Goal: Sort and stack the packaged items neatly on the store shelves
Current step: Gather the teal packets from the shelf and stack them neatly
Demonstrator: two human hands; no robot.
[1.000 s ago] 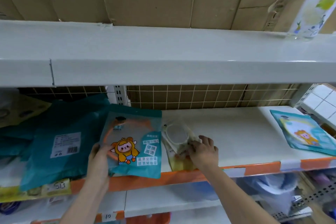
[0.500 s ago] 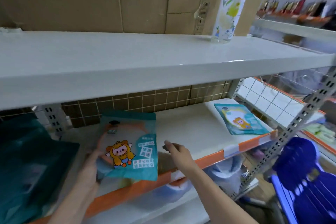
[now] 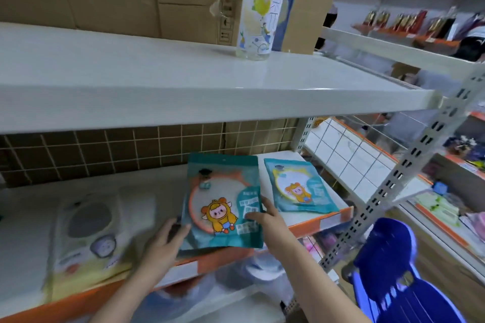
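both hands, left hand (image 3: 168,241) and right hand (image 3: 273,220), grip the teal packet (image 3: 223,204); matching packet (image 3: 299,186) already lies right; pale packet (image 3: 89,238) apparently unsorted.

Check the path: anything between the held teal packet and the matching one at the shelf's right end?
Nothing visible. Both hands, left hand and right hand, hold the teal packet. Only a strip of bare white shelf separates it from the matching teal packet lying flat to its right.
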